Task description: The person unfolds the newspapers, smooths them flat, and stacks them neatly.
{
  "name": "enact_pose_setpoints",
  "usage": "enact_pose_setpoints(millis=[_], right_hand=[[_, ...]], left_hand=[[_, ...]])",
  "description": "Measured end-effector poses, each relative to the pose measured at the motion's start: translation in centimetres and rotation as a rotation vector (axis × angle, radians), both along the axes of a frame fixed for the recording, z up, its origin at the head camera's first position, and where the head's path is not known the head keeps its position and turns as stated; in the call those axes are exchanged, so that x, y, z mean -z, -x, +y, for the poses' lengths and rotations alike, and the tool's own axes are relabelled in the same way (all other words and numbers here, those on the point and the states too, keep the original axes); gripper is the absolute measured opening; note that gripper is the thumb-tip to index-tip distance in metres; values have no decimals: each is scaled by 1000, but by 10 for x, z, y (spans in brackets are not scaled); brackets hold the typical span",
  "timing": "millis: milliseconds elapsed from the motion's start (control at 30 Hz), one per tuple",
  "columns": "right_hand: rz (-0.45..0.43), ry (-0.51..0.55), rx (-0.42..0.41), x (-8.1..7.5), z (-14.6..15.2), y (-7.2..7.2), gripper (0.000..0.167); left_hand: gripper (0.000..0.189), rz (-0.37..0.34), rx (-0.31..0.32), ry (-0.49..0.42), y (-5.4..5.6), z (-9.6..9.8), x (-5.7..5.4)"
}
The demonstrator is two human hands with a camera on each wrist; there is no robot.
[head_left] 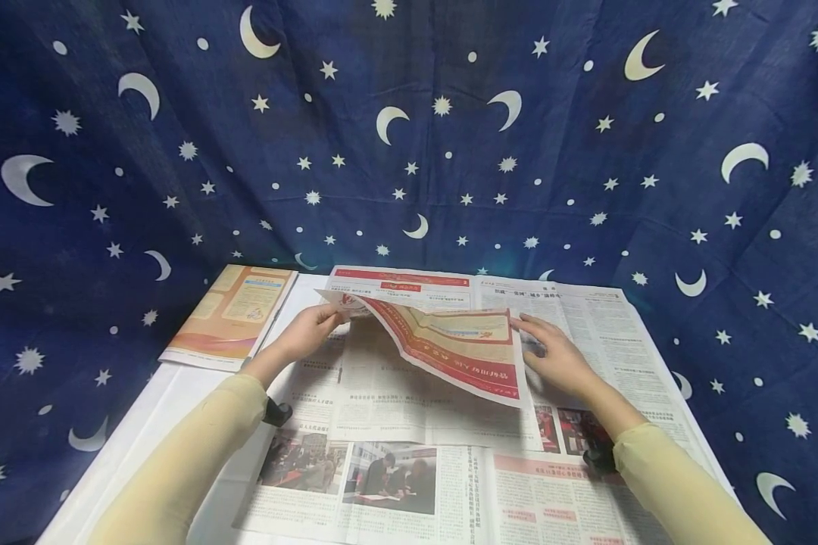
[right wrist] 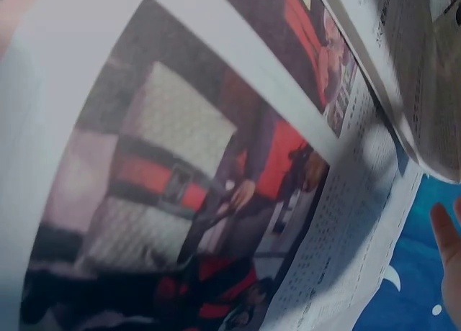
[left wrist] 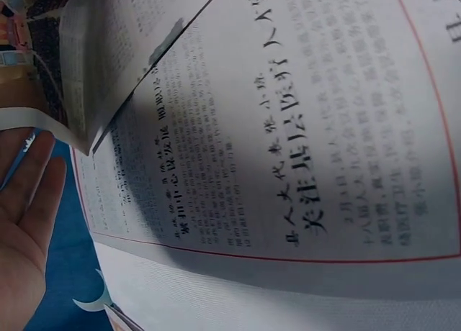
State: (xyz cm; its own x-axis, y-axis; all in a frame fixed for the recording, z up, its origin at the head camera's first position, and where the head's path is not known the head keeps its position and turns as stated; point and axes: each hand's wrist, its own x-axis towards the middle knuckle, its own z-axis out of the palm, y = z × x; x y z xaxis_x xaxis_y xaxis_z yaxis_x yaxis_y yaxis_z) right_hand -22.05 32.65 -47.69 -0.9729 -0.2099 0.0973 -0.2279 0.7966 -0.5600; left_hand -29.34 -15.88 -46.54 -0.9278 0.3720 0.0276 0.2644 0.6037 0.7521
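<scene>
A folded newspaper sheet (head_left: 443,352), with a red band and orange panel, is held raised and bowed above other newspaper pages (head_left: 382,412). My left hand (head_left: 308,333) pinches its left corner; in the left wrist view, the fingers (left wrist: 32,183) stretch along the paper's edge, with the thumb hidden. At the sheet's right edge is my right hand (head_left: 559,359), fingers extended and fingertips right by the paper. The right wrist view has that hand's fingers (right wrist: 448,234) straight, just below a curved paper edge (right wrist: 414,144).
Opened newspapers with photos (head_left: 391,477) cover much of the white table (head_left: 143,424). An orange folded paper (head_left: 228,318) lies at the back left. Behind the table hangs a dark blue curtain (head_left: 450,250) with moons and stars.
</scene>
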Motion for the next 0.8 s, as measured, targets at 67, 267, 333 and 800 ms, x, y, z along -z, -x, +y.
enact_pose_setpoints(millis=[67, 267, 333, 800], right_hand=[[6, -38, 10, 1, -2, 4, 61], [47, 6, 63, 2, -8, 11, 53], [37, 66, 79, 2, -9, 10, 45], [-16, 322, 281, -11, -3, 9, 60]], left_hand=[[38, 0, 8, -6, 1, -1, -1], [40, -32, 35, -31, 2, 0, -4], [40, -50, 35, -37, 2, 1, -4], [44, -55, 2, -161, 7, 14, -12]])
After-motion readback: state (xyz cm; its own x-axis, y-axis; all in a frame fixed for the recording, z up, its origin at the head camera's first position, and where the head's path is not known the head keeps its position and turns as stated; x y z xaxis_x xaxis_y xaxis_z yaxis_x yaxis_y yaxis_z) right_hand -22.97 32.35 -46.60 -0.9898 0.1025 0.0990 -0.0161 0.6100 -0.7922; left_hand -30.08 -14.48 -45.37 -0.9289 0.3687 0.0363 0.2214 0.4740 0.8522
